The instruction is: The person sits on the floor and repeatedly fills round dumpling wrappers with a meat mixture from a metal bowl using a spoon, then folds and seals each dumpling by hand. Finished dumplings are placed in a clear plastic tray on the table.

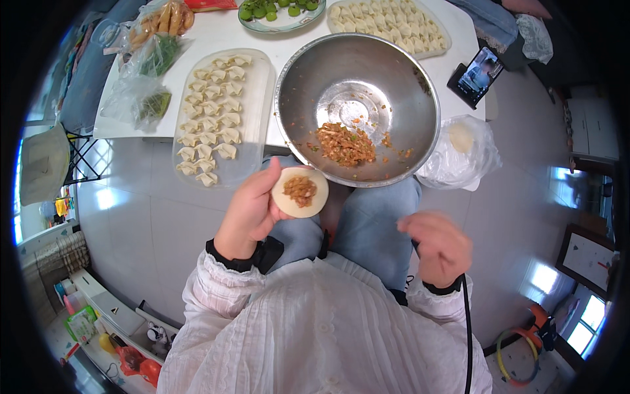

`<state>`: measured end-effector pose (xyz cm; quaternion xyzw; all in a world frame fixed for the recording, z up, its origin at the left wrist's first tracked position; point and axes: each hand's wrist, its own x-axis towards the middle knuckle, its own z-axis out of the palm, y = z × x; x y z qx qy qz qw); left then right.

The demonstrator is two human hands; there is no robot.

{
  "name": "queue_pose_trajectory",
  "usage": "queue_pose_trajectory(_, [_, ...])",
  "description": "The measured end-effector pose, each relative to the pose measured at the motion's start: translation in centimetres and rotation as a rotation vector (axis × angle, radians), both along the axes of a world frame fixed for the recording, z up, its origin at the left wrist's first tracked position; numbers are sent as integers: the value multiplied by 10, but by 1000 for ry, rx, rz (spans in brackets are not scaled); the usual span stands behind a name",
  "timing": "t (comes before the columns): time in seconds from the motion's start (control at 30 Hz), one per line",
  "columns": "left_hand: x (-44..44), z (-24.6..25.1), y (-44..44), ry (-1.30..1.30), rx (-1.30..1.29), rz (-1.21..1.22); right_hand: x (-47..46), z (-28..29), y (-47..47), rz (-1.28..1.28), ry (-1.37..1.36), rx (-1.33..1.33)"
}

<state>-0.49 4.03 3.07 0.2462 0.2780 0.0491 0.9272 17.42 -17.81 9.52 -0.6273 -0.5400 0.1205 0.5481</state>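
Note:
My left hand (250, 209) holds a round dumpling wrapper (319, 199) flat, near the bowl's front rim. A small mound of minced filling (299, 191) sits on the wrapper's middle. Over my right thigh hovers my right hand (437, 244), blurred, with its fingers curled; whether anything is in it cannot be made out. The large stainless steel bowl (315, 64) has more minced filling (346, 144) at its near side. Left of it, a translucent plastic tray (256, 108) carries rows of folded dumplings (210, 107) and overhangs the table's front edge.
On the white table (170, 47) are a second tray of dumplings (389, 22), a plate of green fruit (280, 27) and plastic bags of food (152, 59). At right, a phone (480, 74) stands beside a plastic bag (460, 157) with round wrappers. A black cable (467, 335) runs from my right wrist.

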Motion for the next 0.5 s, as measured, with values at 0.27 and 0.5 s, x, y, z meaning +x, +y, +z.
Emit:
queue_pose_trajectory(0.27, [-18,-34,1,147,-27,184,-21,-42,54,-368,-23,-200])
queue_pose_trajectory(0.5, [-2,-45,8,146,2,284,-40,-48,61,-314,95,-287])
